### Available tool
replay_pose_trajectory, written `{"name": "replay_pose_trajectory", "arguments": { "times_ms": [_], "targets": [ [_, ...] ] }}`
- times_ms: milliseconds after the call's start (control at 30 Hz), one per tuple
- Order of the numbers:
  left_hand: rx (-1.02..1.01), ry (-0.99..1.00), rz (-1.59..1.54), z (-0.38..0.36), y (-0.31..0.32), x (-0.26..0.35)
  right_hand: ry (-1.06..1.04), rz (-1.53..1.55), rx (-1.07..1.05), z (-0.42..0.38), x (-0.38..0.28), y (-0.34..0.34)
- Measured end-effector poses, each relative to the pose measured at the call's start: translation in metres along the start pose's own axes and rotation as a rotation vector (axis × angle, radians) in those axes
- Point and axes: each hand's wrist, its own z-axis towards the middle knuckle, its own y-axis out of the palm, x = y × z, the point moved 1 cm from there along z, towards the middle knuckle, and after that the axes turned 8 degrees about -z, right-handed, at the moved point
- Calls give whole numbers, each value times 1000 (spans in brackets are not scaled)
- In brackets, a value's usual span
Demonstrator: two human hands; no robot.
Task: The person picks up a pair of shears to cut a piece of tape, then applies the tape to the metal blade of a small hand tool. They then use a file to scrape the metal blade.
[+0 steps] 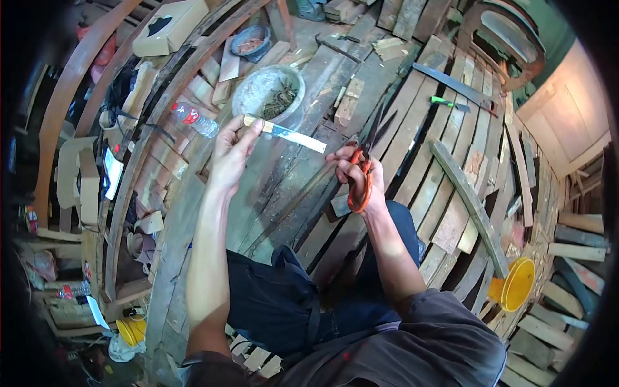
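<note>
My left hand [233, 155] pinches one end of a narrow flat strip [293, 137], pale wood colour near my fingers and blue and white further out. The strip points right, toward my other hand. Orange-handled scissors [360, 187] are in my right hand [371, 173], with fingers through the handles. Their dark blades point up and away from me and stand apart. The strip's free end is close to the scissors, but a small gap shows between them. Behind my left hand stands a grey bucket [248, 90] with a dark coiled bundle inside.
A plastic bottle [195, 120] lies left of the bucket. A blue basin [250, 42] stands behind it. On the slatted planks right lie a handsaw [454, 86], a green-handled tool [449, 103] and a long curved wooden piece [469, 203]. A yellow bucket [518, 284] is at lower right.
</note>
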Motion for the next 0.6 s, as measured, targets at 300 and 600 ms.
{"name": "replay_pose_trajectory", "arguments": {
  "times_ms": [300, 600],
  "targets": [
    [-96, -35, 79, -7, 18, -3, 28, -166, 97, -6, -7, -1],
    [-139, -5, 124, -9, 29, -4, 22, -253, 105, -8, -6, -7]
  ]
}}
